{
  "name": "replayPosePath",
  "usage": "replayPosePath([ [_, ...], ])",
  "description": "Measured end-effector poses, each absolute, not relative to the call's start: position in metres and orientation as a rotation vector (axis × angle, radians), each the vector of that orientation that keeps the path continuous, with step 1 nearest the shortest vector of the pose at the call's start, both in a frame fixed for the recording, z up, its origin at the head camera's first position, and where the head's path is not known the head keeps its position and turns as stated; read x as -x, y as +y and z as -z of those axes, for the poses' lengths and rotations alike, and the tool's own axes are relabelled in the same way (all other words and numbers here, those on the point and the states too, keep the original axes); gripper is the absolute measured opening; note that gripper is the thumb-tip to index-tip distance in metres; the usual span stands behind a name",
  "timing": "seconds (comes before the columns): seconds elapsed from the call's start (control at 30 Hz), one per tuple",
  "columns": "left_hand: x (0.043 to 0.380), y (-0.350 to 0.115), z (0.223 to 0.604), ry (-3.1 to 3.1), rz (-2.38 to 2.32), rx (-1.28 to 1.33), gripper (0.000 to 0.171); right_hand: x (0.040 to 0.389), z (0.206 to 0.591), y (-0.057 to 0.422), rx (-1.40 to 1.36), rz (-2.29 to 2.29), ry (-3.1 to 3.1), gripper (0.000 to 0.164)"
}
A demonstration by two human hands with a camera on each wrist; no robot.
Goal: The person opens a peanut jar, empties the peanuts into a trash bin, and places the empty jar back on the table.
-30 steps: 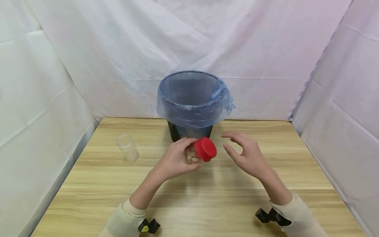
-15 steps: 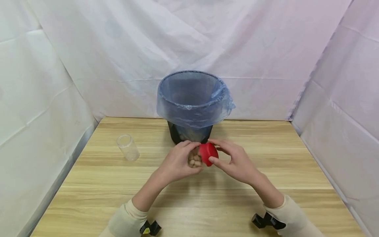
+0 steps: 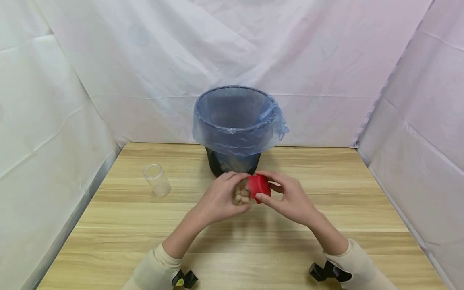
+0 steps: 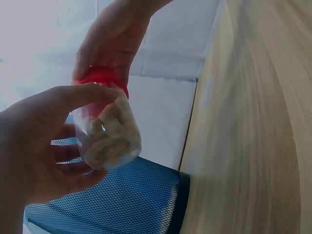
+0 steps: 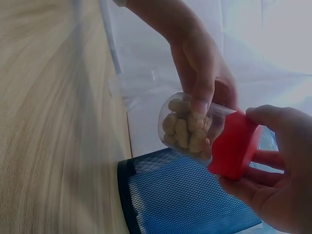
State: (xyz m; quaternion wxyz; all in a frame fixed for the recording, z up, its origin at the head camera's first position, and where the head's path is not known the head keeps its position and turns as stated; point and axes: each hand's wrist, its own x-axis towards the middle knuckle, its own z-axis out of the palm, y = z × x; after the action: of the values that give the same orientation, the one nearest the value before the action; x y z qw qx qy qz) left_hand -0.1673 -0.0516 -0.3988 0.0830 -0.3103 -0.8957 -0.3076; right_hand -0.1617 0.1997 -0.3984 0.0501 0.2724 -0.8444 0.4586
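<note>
My left hand (image 3: 219, 198) grips a clear jar (image 5: 187, 127) round its body, tilted on its side above the table. Unshelled peanuts (image 5: 183, 129) lie inside it, toward its base. A red lid (image 3: 259, 188) covers the jar's mouth, which points to the right. My right hand (image 3: 290, 200) grips that lid between thumb and fingers; in the right wrist view the thumb (image 5: 273, 114) presses on its near edge. From the left wrist side, the red lid (image 4: 100, 75) is partly covered by my right hand.
Behind the hands stands a black mesh bin (image 5: 180, 190) lined with a blue plastic bag (image 3: 237, 141). A second clear jar (image 3: 158, 181), lidless, stands on the wooden table (image 3: 119, 225) at the left. White cloth (image 3: 152, 60) hangs at the back and sides.
My right hand came in from the right and took hold of the red lid. The jar shifted slightly right, and its lid turned to face more rightward.
</note>
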Motion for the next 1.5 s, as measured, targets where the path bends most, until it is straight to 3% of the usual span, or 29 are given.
replayPosePath([
  [0.5, 0.182, -0.053, 0.414, -2.416, 1.258, 1.022, 0.080, 0.170, 0.391, 0.214, -0.673, -1.972, -2.427, 0.051],
  [1.5, 0.179, -0.051, 0.414, -2.537, 1.113, 0.996, 0.073, 0.168, 0.392, 0.210, -0.650, -1.936, -2.497, 0.060],
])
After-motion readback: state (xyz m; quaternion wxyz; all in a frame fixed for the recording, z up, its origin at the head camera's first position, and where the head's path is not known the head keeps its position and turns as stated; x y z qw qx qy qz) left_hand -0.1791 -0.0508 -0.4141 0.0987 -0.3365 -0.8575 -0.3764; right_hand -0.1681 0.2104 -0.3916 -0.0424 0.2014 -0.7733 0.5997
